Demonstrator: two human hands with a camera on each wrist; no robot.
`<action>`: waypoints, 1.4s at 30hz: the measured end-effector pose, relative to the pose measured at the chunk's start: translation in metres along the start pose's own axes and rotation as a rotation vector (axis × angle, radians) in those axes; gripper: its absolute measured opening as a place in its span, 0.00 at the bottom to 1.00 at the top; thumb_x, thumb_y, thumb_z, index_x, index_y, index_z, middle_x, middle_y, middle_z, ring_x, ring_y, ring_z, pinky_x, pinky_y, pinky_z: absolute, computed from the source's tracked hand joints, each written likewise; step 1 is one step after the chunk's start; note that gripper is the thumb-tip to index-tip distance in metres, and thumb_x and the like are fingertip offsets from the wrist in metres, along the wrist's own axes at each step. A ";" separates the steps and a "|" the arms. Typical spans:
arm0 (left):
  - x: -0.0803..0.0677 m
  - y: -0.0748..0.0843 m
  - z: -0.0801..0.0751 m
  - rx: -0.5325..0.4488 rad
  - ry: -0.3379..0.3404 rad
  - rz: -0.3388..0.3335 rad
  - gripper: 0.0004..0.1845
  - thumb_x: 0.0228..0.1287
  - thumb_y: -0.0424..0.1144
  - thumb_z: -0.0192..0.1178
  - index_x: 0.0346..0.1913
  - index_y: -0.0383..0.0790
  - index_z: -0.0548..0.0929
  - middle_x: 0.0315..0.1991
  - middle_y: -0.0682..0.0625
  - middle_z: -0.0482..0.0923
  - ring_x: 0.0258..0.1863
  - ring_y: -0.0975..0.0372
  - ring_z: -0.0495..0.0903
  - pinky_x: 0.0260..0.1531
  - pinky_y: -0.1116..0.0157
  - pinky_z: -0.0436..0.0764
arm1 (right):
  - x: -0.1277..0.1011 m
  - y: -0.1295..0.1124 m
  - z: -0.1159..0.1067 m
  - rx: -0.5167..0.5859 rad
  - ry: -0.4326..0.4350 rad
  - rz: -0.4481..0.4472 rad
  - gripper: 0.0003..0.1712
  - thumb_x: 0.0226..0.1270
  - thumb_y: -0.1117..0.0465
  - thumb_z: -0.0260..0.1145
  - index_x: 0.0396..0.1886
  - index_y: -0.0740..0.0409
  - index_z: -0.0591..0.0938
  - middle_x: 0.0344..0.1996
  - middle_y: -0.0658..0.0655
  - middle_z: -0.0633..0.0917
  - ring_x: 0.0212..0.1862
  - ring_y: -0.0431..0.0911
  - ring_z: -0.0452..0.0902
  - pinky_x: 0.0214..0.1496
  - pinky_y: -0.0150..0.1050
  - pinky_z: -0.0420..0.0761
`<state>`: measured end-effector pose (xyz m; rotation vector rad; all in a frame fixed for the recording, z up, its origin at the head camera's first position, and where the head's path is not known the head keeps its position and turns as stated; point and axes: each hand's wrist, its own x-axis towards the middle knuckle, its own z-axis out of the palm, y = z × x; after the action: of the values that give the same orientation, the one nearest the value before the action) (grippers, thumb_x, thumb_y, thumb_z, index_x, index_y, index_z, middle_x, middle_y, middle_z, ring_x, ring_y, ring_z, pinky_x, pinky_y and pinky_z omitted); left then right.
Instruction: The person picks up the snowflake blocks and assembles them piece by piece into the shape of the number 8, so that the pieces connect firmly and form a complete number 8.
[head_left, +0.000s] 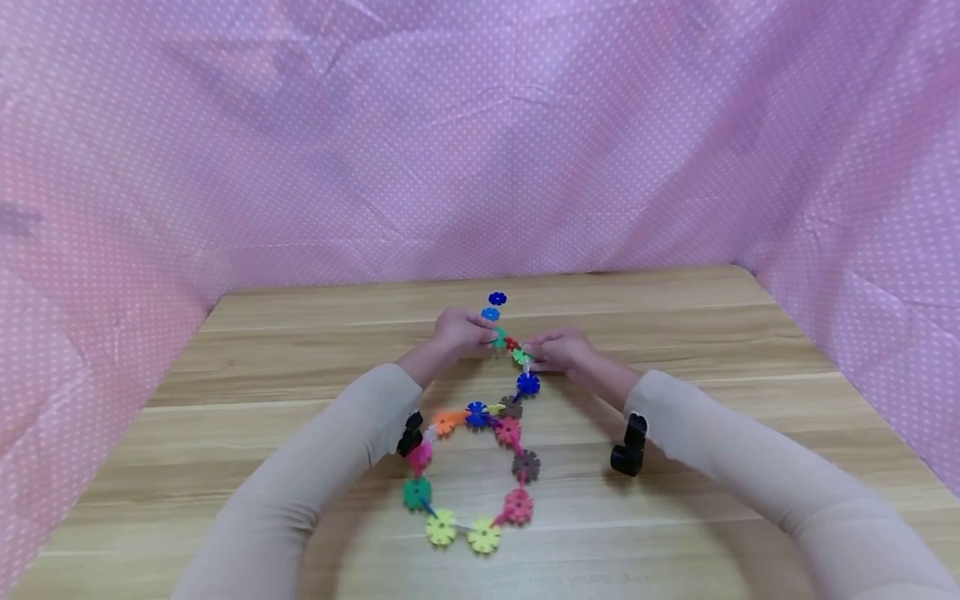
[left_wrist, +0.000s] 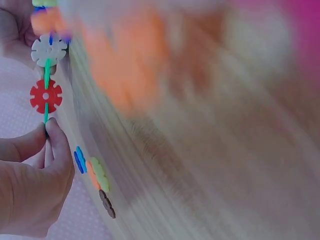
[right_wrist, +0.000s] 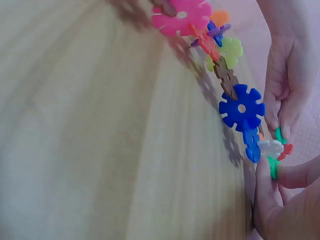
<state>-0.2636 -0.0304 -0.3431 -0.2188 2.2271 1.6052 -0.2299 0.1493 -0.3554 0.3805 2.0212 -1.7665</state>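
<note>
- I am watching a chain of coloured snowflake discs [head_left: 517,433] lying on the wooden table [head_left: 675,333]; it is forming a loop in the lower centre of the head view and running up in a line towards the frame's middle.
- My left hand [head_left: 461,332] is pinching the chain's straight part just left of centre; in the left wrist view its fingertips [left_wrist: 52,132] are closing on a green disc edge-on, directly below a red disc [left_wrist: 45,96] and a white disc [left_wrist: 49,49].
- My right hand [head_left: 562,350] is gripping the same stretch from the right side, almost touching the left; in the right wrist view its fingers are curling round the green and red pieces below a big blue disc [right_wrist: 242,108].
- Pink dotted cloth [head_left: 225,150] is filling the upper frame, behind and beside the table.
</note>
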 end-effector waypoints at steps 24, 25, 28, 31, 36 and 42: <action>-0.004 0.006 -0.013 0.134 -0.052 0.061 0.13 0.63 0.28 0.61 0.50 0.31 0.83 0.53 0.38 0.82 0.51 0.52 0.84 0.52 0.61 0.84 | 0.024 -0.018 -0.004 -0.245 -0.073 -0.047 0.21 0.66 0.60 0.65 0.57 0.62 0.79 0.40 0.48 0.85 0.35 0.35 0.75 0.41 0.27 0.78; -0.003 0.006 -0.017 0.218 -0.023 0.106 0.12 0.63 0.29 0.61 0.49 0.32 0.84 0.51 0.39 0.83 0.50 0.52 0.84 0.52 0.61 0.84 | 0.024 -0.018 -0.005 -0.238 -0.077 -0.047 0.21 0.66 0.61 0.65 0.58 0.62 0.79 0.36 0.46 0.84 0.35 0.35 0.75 0.40 0.26 0.78; -0.001 0.003 -0.028 0.459 0.048 0.222 0.11 0.62 0.29 0.61 0.47 0.31 0.84 0.48 0.38 0.83 0.49 0.50 0.83 0.50 0.59 0.84 | 0.024 -0.019 -0.007 -0.208 -0.086 -0.038 0.22 0.67 0.61 0.64 0.60 0.63 0.77 0.28 0.42 0.82 0.31 0.34 0.74 0.38 0.26 0.78; 0.002 -0.001 -0.034 0.655 0.062 0.287 0.10 0.61 0.30 0.63 0.45 0.30 0.84 0.48 0.39 0.83 0.50 0.50 0.80 0.51 0.57 0.84 | 0.024 -0.019 -0.009 -0.190 -0.096 -0.031 0.23 0.68 0.60 0.63 0.61 0.63 0.76 0.25 0.40 0.81 0.30 0.33 0.74 0.37 0.26 0.77; 0.005 -0.007 -0.032 0.821 0.021 0.289 0.11 0.60 0.33 0.64 0.44 0.29 0.83 0.47 0.40 0.83 0.44 0.53 0.80 0.49 0.58 0.84 | 0.025 -0.017 -0.009 -0.171 -0.105 -0.025 0.23 0.68 0.60 0.63 0.61 0.64 0.76 0.24 0.40 0.82 0.30 0.34 0.75 0.36 0.25 0.78; 0.004 -0.006 -0.030 0.858 0.031 0.285 0.11 0.56 0.31 0.67 0.41 0.31 0.80 0.42 0.42 0.81 0.40 0.56 0.77 0.46 0.60 0.83 | 0.026 -0.014 -0.006 -0.177 -0.101 -0.028 0.23 0.68 0.60 0.64 0.60 0.63 0.76 0.26 0.40 0.82 0.32 0.34 0.76 0.41 0.27 0.79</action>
<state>-0.2714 -0.0600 -0.3420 0.3230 2.8265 0.6181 -0.2600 0.1512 -0.3547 0.2047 2.0994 -1.5738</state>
